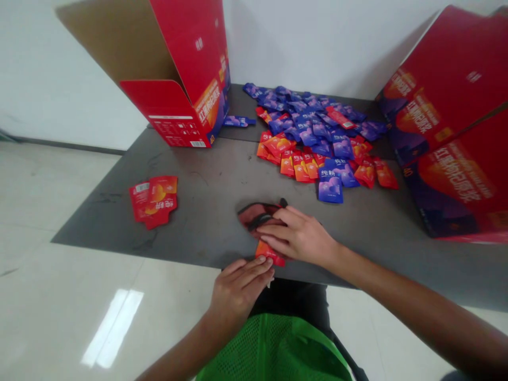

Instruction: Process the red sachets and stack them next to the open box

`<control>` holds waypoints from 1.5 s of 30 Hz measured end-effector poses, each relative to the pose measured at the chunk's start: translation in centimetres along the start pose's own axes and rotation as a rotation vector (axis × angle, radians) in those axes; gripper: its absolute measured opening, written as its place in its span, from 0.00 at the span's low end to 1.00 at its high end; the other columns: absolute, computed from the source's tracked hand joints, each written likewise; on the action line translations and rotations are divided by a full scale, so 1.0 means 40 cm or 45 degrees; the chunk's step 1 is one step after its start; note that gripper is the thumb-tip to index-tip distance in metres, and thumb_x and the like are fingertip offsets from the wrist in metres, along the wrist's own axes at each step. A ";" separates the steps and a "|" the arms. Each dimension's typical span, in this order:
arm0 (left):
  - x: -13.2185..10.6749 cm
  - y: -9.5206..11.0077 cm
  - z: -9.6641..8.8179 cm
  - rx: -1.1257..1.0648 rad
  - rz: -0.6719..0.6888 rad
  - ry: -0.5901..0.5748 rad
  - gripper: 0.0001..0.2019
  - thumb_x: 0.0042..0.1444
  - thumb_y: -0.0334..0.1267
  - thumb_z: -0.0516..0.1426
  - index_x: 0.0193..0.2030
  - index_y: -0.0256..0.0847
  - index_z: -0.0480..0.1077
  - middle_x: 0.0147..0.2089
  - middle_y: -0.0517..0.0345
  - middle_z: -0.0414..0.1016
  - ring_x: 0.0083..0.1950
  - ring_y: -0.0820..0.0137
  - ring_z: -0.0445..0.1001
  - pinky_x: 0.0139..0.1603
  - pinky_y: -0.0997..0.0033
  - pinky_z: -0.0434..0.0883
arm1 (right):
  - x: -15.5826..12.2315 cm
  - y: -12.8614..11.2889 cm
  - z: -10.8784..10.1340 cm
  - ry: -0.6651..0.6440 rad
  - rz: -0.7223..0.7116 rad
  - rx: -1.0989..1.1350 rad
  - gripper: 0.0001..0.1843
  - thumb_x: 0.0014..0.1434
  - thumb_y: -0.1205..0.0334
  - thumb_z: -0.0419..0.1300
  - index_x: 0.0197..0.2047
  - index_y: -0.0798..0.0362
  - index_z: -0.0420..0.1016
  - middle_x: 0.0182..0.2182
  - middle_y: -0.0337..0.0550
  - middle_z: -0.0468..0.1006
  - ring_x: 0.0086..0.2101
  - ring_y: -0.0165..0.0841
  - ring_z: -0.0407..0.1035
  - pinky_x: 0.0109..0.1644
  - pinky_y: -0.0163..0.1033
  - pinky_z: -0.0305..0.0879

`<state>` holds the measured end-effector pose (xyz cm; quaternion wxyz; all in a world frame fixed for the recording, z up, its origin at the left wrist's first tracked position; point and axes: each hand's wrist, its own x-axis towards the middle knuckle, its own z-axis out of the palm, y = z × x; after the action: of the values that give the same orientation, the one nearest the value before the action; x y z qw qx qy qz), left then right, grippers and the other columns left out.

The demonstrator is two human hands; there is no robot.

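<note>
At the table's front edge, my left hand (242, 286) has its fingertips pressed together on a small red-orange sachet (271, 252). Its thumb is mostly hidden. Just above, my right hand (301, 235) curls over a reddish-brown, pointed oval object with black trim and a black strap (249, 213); its kind is unclear. That object covers the sachet's far end. Farther back lies a heap of purple sachets (307, 129) mixed with red-orange sachets (300, 165). One purple sachet (330, 185) lies at the heap's near edge.
On the left, several red sachets (161, 198) overlap on the grey table (206, 211). An open red carton (174, 114) stands behind them, its flap sticking out leftward. Large red and purple cartons (456, 132) stand at the right. A pale wall (309, 42) rises behind the table.
</note>
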<state>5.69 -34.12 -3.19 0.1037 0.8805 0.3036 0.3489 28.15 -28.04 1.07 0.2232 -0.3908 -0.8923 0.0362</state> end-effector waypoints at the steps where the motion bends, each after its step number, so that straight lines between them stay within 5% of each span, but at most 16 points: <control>1: 0.000 0.000 -0.001 0.006 0.004 -0.008 0.10 0.70 0.30 0.57 0.52 0.42 0.78 0.54 0.57 0.83 0.54 0.67 0.82 0.52 0.64 0.74 | 0.012 0.037 0.002 0.000 0.034 -0.032 0.14 0.70 0.53 0.60 0.55 0.43 0.81 0.43 0.45 0.78 0.43 0.35 0.71 0.47 0.40 0.71; 5: 0.001 -0.003 -0.007 0.041 0.056 -0.023 0.10 0.72 0.31 0.55 0.51 0.41 0.78 0.55 0.57 0.83 0.55 0.67 0.82 0.52 0.64 0.73 | 0.066 0.159 -0.011 -0.033 0.116 -0.231 0.15 0.71 0.53 0.57 0.53 0.45 0.83 0.43 0.47 0.78 0.44 0.37 0.70 0.47 0.41 0.69; 8: 0.028 -0.007 -0.029 0.033 0.118 -0.055 0.08 0.73 0.36 0.56 0.49 0.41 0.77 0.52 0.59 0.84 0.52 0.68 0.83 0.50 0.65 0.72 | 0.078 0.183 -0.046 0.009 0.150 -0.353 0.16 0.72 0.53 0.56 0.53 0.46 0.83 0.42 0.47 0.78 0.44 0.38 0.70 0.47 0.42 0.68; 13: 0.140 -0.029 -0.060 0.086 0.072 -0.137 0.12 0.74 0.43 0.54 0.50 0.40 0.77 0.37 0.59 0.83 0.37 0.69 0.81 0.42 0.64 0.70 | 0.004 0.100 -0.129 0.402 0.276 -0.266 0.16 0.70 0.57 0.60 0.58 0.47 0.80 0.47 0.48 0.78 0.46 0.39 0.72 0.51 0.45 0.70; 17: 0.230 -0.069 -0.015 0.299 -0.119 -0.012 0.15 0.72 0.46 0.55 0.52 0.39 0.77 0.40 0.51 0.81 0.42 0.63 0.78 0.44 0.63 0.72 | -0.106 0.021 -0.163 0.540 0.408 -0.125 0.16 0.68 0.60 0.63 0.57 0.43 0.80 0.46 0.46 0.78 0.45 0.39 0.73 0.49 0.46 0.72; 20: 0.271 -0.091 0.036 0.396 -0.208 0.009 0.21 0.67 0.52 0.60 0.56 0.36 0.75 0.44 0.47 0.79 0.44 0.60 0.76 0.43 0.64 0.74 | -0.192 -0.007 -0.154 0.562 0.527 -0.056 0.16 0.67 0.59 0.63 0.57 0.41 0.80 0.45 0.45 0.77 0.44 0.39 0.74 0.46 0.46 0.73; 24: 0.303 -0.098 0.070 0.270 -0.440 -0.296 0.21 0.64 0.51 0.63 0.54 0.35 0.75 0.48 0.43 0.76 0.49 0.55 0.77 0.46 0.61 0.74 | -0.291 -0.017 -0.118 0.593 0.655 -0.031 0.15 0.68 0.56 0.62 0.56 0.40 0.80 0.44 0.44 0.78 0.43 0.38 0.75 0.43 0.44 0.75; 27: 0.327 -0.103 0.072 0.099 -0.529 -0.483 0.17 0.64 0.44 0.64 0.54 0.35 0.75 0.49 0.43 0.77 0.50 0.54 0.78 0.49 0.60 0.73 | -0.334 -0.020 -0.094 0.628 0.731 -0.053 0.13 0.68 0.54 0.62 0.54 0.42 0.82 0.44 0.44 0.78 0.43 0.37 0.76 0.44 0.41 0.74; 33: 0.376 -0.094 0.041 -0.121 -0.454 -0.518 0.07 0.64 0.40 0.64 0.42 0.39 0.78 0.40 0.57 0.79 0.40 0.68 0.78 0.42 0.72 0.71 | -0.344 -0.022 -0.073 0.705 0.773 -0.017 0.14 0.68 0.56 0.63 0.55 0.43 0.81 0.44 0.43 0.78 0.45 0.35 0.75 0.47 0.39 0.73; 36: 0.372 -0.061 -0.007 -0.314 -0.356 -0.298 0.08 0.68 0.41 0.61 0.42 0.39 0.78 0.42 0.57 0.77 0.41 0.70 0.77 0.43 0.73 0.71 | -0.344 -0.020 -0.070 0.722 0.783 -0.010 0.14 0.68 0.56 0.63 0.55 0.42 0.81 0.44 0.43 0.78 0.45 0.36 0.75 0.48 0.41 0.72; 39: 0.325 -0.028 -0.047 -0.391 -0.049 -0.109 0.05 0.68 0.38 0.61 0.43 0.43 0.80 0.44 0.56 0.78 0.46 0.68 0.77 0.49 0.68 0.71 | -0.348 -0.021 -0.067 0.736 0.786 -0.008 0.13 0.68 0.57 0.63 0.55 0.43 0.82 0.45 0.44 0.78 0.46 0.37 0.74 0.49 0.42 0.72; 42: 0.242 -0.013 -0.046 -0.198 0.176 -0.186 0.07 0.69 0.33 0.58 0.45 0.45 0.79 0.46 0.57 0.80 0.49 0.67 0.77 0.54 0.62 0.69 | -0.350 -0.024 -0.064 0.746 0.788 -0.003 0.14 0.68 0.57 0.63 0.55 0.42 0.81 0.45 0.43 0.78 0.45 0.36 0.74 0.48 0.42 0.71; 45: 0.153 -0.010 -0.023 -0.057 0.192 -0.292 0.08 0.71 0.33 0.56 0.49 0.43 0.78 0.50 0.56 0.81 0.55 0.65 0.77 0.56 0.59 0.70 | -0.350 -0.026 -0.063 0.732 0.791 0.015 0.14 0.67 0.57 0.63 0.55 0.41 0.81 0.44 0.43 0.78 0.45 0.36 0.74 0.48 0.42 0.71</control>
<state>8.38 -30.10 0.70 0.1307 0.9325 0.2149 0.2592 36.84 -39.01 -1.58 0.4436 -0.6341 -0.6333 -0.0034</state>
